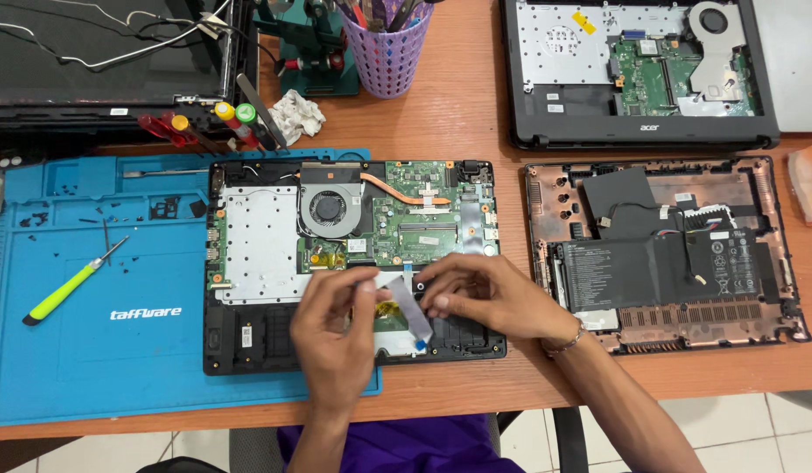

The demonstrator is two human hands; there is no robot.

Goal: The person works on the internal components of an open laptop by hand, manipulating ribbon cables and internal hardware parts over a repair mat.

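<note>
- The opened laptop lies bottom-up, partly on the blue work mat and partly on the bare tabletop, near the tabletop's front edge; its fan, copper heat pipe and green board are exposed.
- Both hands work over the laptop's front half. The left hand pinches the upper end of a flat ribbon cable between thumb and fingertips.
- The right hand has its fingers curled and pressed down on or just beside the same cable; whether it actually pinches the cable cannot be told, as the fingertips hide the contact.
- The cable runs slantwise from under the hands toward the laptop's front edge, ending in a small blue tab.
- Judging by this, the step in hand is handling that ribbon cable, seating it or freeing it at its connector; which of the two cannot be told.
- The next move seems to call for a light, straight pull or push along the cable's length, no twisting, and a check of the connector latch, which is hidden here.
- A yellow-green screwdriver lies on the mat near the left edge, with small screws scattered toward the mat's back.
- To the right lie a detached bottom cover holding a black battery, and behind it a second opened laptop; a purple tool cup stands near the back edge.
</note>
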